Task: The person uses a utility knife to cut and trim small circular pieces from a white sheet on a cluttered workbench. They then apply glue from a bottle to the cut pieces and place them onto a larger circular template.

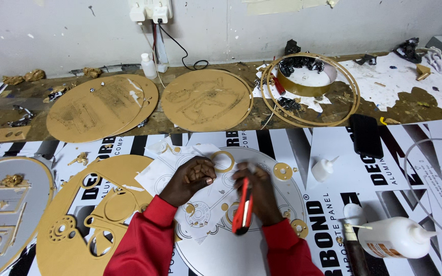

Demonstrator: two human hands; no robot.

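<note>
A small glue bottle (324, 168) and a black phone (366, 135) block the panel's right side.

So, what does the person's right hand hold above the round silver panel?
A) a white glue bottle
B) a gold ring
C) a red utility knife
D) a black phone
C: the right hand grips a red utility knife over the round silver panel, beside the left hand.
</note>
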